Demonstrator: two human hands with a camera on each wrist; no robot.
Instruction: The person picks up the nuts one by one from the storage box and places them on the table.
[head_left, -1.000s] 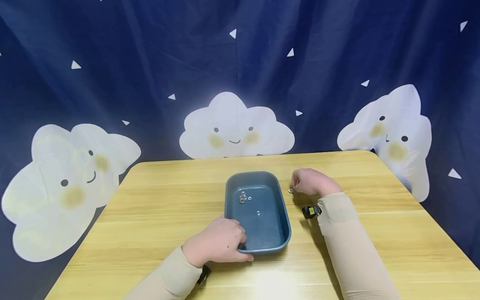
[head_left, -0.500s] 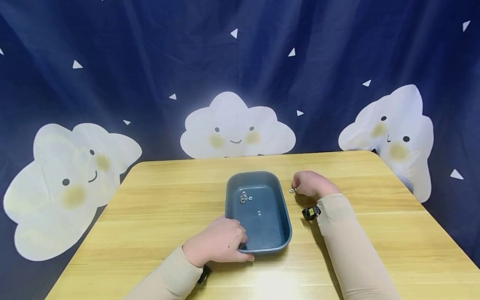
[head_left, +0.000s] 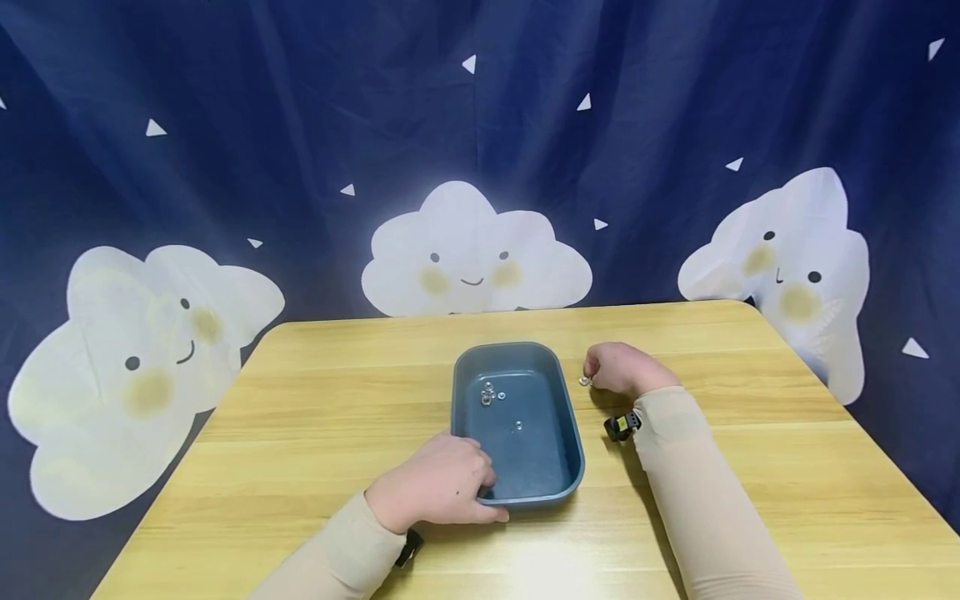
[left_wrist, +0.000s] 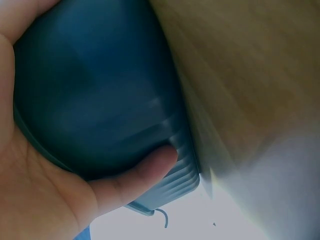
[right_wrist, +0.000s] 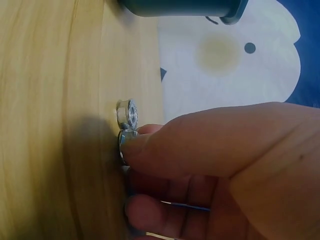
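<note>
My left hand (head_left: 435, 483) grips the near left corner of a blue-grey plastic tub (head_left: 525, 496), its thumb outside the wall in the left wrist view. Inside the tub lie several small shiny metal nuts (head_left: 486, 400), most of them clustered toward the left, with a single nut (head_left: 518, 426) nearer the middle. Right of the tub, my right hand (head_left: 626, 367) is low over the table with curled fingers. Its thumb and finger pinch a metal nut (right_wrist: 126, 142), partly covered by the thumb. Touching or nearly touching that one is another nut (right_wrist: 128, 114) on the wood.
The light wooden table (head_left: 322, 400) extends around the tub on all sides. Behind its far edge hangs a dark blue curtain (head_left: 525, 125) printed with white clouds. A black wrist camera (head_left: 621, 426) sits under the right sleeve.
My right hand has sunk very slightly toward the table beside the nuts. The left hand and the tub hold their places, and the head view has shifted a little.
</note>
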